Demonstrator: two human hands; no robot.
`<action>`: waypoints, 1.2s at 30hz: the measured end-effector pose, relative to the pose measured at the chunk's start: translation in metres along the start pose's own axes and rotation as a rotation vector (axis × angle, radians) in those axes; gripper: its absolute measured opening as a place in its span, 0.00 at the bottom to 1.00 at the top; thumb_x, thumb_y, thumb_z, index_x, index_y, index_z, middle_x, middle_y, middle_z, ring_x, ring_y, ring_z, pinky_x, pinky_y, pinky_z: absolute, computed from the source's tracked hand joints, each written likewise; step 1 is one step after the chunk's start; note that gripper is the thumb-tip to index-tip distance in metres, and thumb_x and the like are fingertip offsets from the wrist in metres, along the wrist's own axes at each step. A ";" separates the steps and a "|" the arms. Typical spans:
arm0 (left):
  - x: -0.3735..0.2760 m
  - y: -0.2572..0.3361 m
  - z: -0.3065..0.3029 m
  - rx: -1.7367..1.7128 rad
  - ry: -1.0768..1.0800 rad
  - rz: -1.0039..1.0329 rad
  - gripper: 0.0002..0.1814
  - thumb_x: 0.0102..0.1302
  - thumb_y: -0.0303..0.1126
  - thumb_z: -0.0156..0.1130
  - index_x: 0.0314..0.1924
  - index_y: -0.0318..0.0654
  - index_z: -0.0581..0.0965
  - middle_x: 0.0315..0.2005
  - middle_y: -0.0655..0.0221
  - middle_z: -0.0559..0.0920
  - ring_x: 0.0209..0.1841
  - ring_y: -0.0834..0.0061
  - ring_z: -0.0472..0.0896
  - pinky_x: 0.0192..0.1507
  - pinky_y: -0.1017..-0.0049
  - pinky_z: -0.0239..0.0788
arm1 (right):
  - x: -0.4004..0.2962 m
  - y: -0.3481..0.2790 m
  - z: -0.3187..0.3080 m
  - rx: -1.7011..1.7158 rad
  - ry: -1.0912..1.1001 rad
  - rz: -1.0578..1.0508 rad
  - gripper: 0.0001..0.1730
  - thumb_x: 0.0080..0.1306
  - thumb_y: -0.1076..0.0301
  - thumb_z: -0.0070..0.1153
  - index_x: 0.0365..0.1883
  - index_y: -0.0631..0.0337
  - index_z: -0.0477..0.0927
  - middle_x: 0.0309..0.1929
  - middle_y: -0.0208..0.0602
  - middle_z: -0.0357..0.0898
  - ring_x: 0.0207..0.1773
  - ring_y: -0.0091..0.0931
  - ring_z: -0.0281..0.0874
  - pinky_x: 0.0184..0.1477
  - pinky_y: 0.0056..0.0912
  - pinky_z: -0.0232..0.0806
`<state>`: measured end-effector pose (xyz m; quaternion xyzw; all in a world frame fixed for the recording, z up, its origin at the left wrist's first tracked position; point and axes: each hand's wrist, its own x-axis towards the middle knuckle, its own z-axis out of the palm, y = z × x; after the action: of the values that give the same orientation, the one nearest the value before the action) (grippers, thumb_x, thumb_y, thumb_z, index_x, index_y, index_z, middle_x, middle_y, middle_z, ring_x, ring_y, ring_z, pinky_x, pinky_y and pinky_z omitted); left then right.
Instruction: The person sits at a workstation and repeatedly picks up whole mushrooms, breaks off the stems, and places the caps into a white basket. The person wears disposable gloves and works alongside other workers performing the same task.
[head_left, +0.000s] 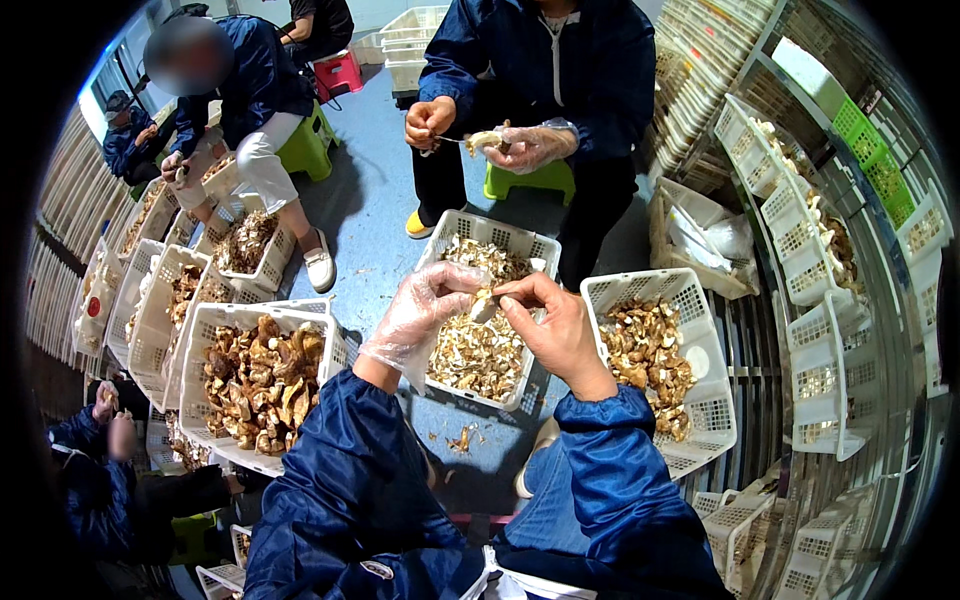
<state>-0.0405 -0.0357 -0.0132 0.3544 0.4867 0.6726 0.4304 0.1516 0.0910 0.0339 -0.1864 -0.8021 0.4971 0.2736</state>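
Note:
My left hand (427, 315), in a clear plastic glove, grips a pale mushroom piece (482, 306) between thumb and fingers. My bare right hand (553, 326) touches the piece from the right, its thumb and forefinger pinched on something thin and mostly hidden, perhaps a small blade. Below both hands stands a white perforated plastic basket (487, 399) with pale mushroom trimmings (480, 356). Brown mushrooms (262, 382) fill a white basket (196, 375) on the left. On the right, a tilted white basket (716, 375) holds more brown mushrooms (649, 360).
Opposite sits a co-worker (540, 67) holding a mushroom and a thin tool. Other co-workers sit at the left. Stacked baskets (705, 75) and a metal rack with crates (810, 382) line the right side. Scraps (465, 439) lie on the blue floor.

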 end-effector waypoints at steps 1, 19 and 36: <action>-0.001 0.000 0.000 -0.018 -0.002 -0.024 0.14 0.65 0.25 0.74 0.50 0.36 0.84 0.52 0.67 0.85 0.55 0.74 0.82 0.63 0.71 0.72 | 0.000 0.001 -0.001 -0.009 -0.001 0.009 0.08 0.72 0.68 0.65 0.46 0.62 0.86 0.41 0.33 0.90 0.44 0.22 0.88 0.47 0.30 0.77; -0.007 0.010 0.011 -0.470 -0.014 -0.102 0.24 0.65 0.33 0.78 0.58 0.38 0.79 0.53 0.68 0.85 0.53 0.74 0.86 0.56 0.75 0.82 | -0.001 0.000 -0.007 0.143 0.010 -0.071 0.08 0.71 0.69 0.68 0.44 0.63 0.84 0.51 0.35 0.87 0.51 0.23 0.85 0.57 0.30 0.77; -0.009 0.007 0.003 -0.373 -0.102 -0.295 0.23 0.67 0.30 0.76 0.60 0.37 0.79 0.51 0.68 0.86 0.50 0.73 0.87 0.53 0.73 0.82 | -0.003 -0.004 -0.016 0.154 -0.167 -0.059 0.07 0.71 0.74 0.68 0.44 0.64 0.85 0.51 0.40 0.89 0.52 0.25 0.88 0.57 0.31 0.80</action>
<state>-0.0360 -0.0443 -0.0066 0.2271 0.3782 0.6619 0.6060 0.1642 0.0986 0.0429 -0.0993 -0.7866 0.5627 0.2339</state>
